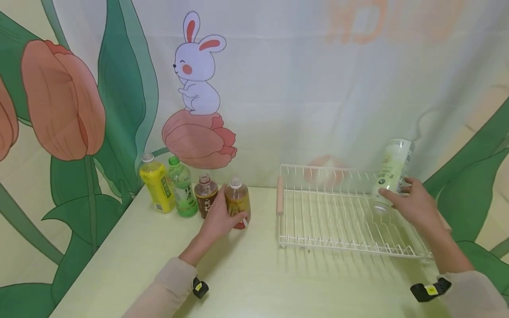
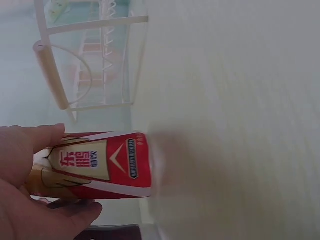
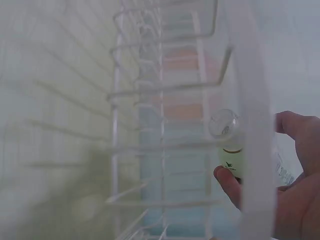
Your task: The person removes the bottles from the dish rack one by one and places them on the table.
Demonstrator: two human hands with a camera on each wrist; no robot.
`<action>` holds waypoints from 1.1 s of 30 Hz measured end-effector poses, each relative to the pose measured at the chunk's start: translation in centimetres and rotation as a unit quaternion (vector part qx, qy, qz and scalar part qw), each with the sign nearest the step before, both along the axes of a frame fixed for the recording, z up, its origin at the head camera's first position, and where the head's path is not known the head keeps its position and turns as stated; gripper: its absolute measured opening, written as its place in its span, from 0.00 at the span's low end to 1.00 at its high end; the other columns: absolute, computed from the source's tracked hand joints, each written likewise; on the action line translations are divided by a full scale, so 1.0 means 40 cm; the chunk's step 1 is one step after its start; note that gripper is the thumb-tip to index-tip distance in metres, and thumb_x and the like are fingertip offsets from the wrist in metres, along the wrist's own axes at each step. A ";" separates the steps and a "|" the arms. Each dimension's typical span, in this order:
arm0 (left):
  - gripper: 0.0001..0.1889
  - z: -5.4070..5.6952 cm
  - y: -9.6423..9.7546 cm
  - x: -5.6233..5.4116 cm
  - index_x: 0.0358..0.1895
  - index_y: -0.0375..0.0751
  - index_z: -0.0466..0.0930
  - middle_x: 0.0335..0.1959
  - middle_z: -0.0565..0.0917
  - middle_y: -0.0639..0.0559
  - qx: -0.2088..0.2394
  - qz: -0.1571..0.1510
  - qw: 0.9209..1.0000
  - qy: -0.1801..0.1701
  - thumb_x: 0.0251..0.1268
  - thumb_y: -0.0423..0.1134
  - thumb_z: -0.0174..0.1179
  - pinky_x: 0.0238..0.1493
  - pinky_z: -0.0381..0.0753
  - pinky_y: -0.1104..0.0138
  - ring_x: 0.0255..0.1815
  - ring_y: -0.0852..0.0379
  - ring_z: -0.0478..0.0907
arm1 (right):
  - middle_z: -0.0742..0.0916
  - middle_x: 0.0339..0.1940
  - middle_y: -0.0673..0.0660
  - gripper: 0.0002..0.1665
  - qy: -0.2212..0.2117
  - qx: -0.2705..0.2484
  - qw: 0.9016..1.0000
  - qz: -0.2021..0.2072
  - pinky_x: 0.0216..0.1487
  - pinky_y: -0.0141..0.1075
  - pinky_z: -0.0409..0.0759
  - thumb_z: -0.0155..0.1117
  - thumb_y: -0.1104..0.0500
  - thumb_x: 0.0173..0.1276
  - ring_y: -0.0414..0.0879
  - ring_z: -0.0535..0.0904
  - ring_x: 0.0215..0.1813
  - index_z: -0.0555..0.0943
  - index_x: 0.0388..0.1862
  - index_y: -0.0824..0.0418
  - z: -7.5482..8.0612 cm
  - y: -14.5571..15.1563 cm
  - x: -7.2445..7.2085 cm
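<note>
My left hand [image 1: 220,214] grips a drink bottle with a gold-and-red label [image 2: 107,165], which stands upright at the right end of a row of bottles. Directly beside it is a bottle with a dark brown label [image 1: 205,201], partly covered by my fingers. My right hand [image 1: 415,203] holds a pale green bottle [image 1: 393,168] at a tilt over the right part of the white wire rack [image 1: 330,243]. In the right wrist view the bottle's rounded clear end [image 3: 224,124] shows through the rack's wires, with thumb and fingers around its body.
Left in the row stand a yellow bottle [image 1: 157,185] and a green bottle with a green cap [image 1: 183,190]. The rack has a wooden handle [image 1: 280,196] on its left side. A printed curtain [image 1: 278,88] hangs behind the pale table [image 1: 254,274].
</note>
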State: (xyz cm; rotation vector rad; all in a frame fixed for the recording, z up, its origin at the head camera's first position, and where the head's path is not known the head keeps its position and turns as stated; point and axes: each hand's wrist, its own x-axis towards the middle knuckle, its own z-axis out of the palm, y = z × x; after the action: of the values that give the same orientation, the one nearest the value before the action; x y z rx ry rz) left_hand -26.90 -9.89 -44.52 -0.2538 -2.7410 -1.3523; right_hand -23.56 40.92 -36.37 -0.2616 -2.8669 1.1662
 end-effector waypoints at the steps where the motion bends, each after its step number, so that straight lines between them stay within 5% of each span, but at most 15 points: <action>1: 0.57 0.009 0.001 0.001 0.86 0.36 0.44 0.81 0.63 0.36 0.002 -0.001 1.000 0.000 0.66 0.45 0.77 0.78 0.65 0.43 0.79 0.39 0.65 | 0.60 0.78 0.85 0.70 0.010 -0.003 1.000 0.003 0.60 0.70 0.77 0.58 0.26 0.75 0.77 0.73 0.69 0.35 0.85 0.73 0.008 -0.015 0.003; 5: 0.53 0.039 0.005 -0.005 0.85 0.35 0.47 0.79 0.66 0.36 0.000 -0.003 1.000 0.012 0.68 0.43 0.75 0.78 0.66 0.43 0.78 0.39 0.66 | 0.62 0.79 0.81 0.67 0.048 -0.016 0.999 0.015 0.60 0.70 0.77 0.60 0.29 0.75 0.78 0.65 0.74 0.38 0.87 0.69 0.040 -0.067 0.011; 11: 0.54 0.054 0.002 -0.014 0.86 0.37 0.45 0.80 0.64 0.35 -0.015 0.003 1.000 0.002 0.67 0.42 0.75 0.78 0.65 0.43 0.79 0.39 0.65 | 0.66 0.79 0.75 0.64 0.079 -0.026 0.996 0.030 0.60 0.64 0.79 0.63 0.31 0.74 0.73 0.66 0.75 0.45 0.87 0.66 0.072 -0.124 0.024; 19: 0.55 0.122 0.001 -0.030 0.86 0.38 0.45 0.78 0.67 0.35 -0.016 -0.009 1.000 0.026 0.67 0.43 0.75 0.77 0.68 0.44 0.79 0.38 0.65 | 0.74 0.72 0.70 0.52 0.138 -0.032 0.988 0.058 0.44 0.19 0.76 0.69 0.40 0.75 0.69 0.73 0.70 0.57 0.82 0.66 0.084 -0.167 0.041; 22: 0.54 0.159 0.004 -0.023 0.87 0.42 0.46 0.77 0.68 0.38 -0.021 -0.021 0.998 0.055 0.68 0.45 0.75 0.76 0.70 0.44 0.78 0.40 0.66 | 0.76 0.69 0.69 0.49 0.158 -0.028 0.985 0.071 0.46 0.17 0.76 0.71 0.44 0.75 0.68 0.75 0.69 0.60 0.80 0.66 0.083 -0.180 0.048; 25: 0.52 0.204 0.014 -0.003 0.87 0.45 0.48 0.79 0.65 0.42 -0.036 -0.034 0.994 0.099 0.69 0.46 0.74 0.73 0.74 0.45 0.77 0.42 0.67 | 0.78 0.67 0.67 0.47 0.176 -0.009 0.980 0.087 0.56 0.32 0.85 0.73 0.46 0.74 0.66 0.77 0.68 0.63 0.79 0.65 0.089 -0.200 0.058; 29: 0.49 0.266 0.041 0.036 0.84 0.42 0.58 0.78 0.66 0.45 -0.071 -0.069 0.976 0.195 0.65 0.46 0.77 0.69 0.79 0.51 0.75 0.44 0.70 | 0.82 0.65 0.66 0.44 0.206 0.024 0.971 0.123 0.59 0.60 0.84 0.76 0.49 0.71 0.63 0.79 0.65 0.68 0.77 0.64 0.107 -0.236 0.072; 33: 0.47 0.320 0.080 0.083 0.80 0.38 0.64 0.75 0.71 0.45 -0.088 -0.145 0.935 0.310 0.61 0.44 0.80 0.74 0.74 0.56 0.75 0.46 0.70 | 0.84 0.63 0.64 0.42 0.240 0.077 0.952 0.172 0.51 0.60 0.88 0.79 0.55 0.67 0.61 0.83 0.59 0.71 0.75 0.63 0.125 -0.274 0.087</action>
State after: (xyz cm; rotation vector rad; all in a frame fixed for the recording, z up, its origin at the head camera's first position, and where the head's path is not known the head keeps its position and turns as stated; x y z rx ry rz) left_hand -23.59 -6.69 -31.71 -0.9487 -2.3267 -0.8576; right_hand -20.09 29.98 -31.38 0.4792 -2.5928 0.8746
